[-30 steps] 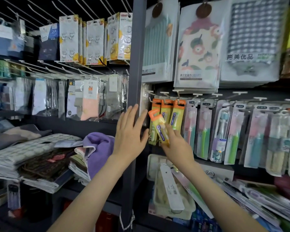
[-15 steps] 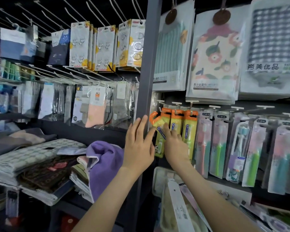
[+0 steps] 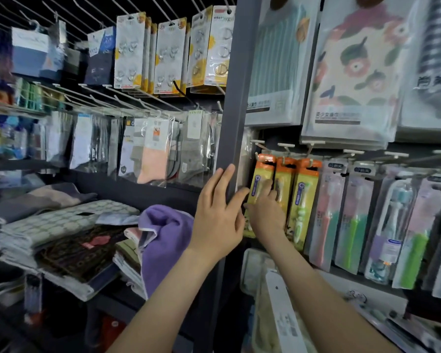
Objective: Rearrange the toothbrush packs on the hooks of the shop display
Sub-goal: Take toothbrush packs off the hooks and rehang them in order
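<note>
Three yellow toothbrush packs with orange tops hang side by side on white hooks just right of a dark upright post. My right hand holds the leftmost yellow pack, fingers on its front and thumb at its left edge; the pack stands upright with its orange top at the hook. The lower part of that pack is hidden behind my hand. My left hand rests flat against the post with straight fingers. The other two yellow packs hang untouched.
More toothbrush packs in pink, green and blue hang to the right. Packed towels hang above. Left of the post are sock packs, hook cards and folded cloths with a purple towel. Boxed goods lie below.
My right hand has lifted the tilted yellow pack up and leftward so that it now hangs upright at the leftmost hook. The left hand stayed on the post. The camera moved closer.
</note>
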The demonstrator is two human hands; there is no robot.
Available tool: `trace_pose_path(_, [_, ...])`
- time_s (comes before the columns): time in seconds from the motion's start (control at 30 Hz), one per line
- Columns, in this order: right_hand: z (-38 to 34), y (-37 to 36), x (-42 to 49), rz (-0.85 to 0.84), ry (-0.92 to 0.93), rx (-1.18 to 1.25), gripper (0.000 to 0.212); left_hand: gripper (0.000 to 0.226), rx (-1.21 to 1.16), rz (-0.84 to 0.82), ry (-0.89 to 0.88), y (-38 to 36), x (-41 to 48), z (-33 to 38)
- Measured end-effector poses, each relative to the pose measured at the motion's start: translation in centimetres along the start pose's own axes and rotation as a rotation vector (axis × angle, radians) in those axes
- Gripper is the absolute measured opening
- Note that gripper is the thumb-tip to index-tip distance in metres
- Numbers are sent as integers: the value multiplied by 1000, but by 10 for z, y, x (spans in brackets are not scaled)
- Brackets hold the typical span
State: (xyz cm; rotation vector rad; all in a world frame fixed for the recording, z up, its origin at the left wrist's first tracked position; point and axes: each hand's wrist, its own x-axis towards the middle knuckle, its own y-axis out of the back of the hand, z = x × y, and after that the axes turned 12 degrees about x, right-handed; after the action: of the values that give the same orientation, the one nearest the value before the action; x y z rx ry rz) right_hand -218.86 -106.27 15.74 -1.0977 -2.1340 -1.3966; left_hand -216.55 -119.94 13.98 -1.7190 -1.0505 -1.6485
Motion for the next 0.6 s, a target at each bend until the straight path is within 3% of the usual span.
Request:
trace_pose_path(0.37, [74, 104, -84, 18, 186, 66, 62, 46, 231, -11, 57, 8, -5, 23])
trace_pose_path(0.47, [117, 145, -101, 48, 155, 68, 57, 45, 186, 14, 134, 13, -13, 79])
trace_pose_path(0.6, [175, 199, -118, 126, 115, 61, 53, 42, -79, -27, -5, 16, -8, 193])
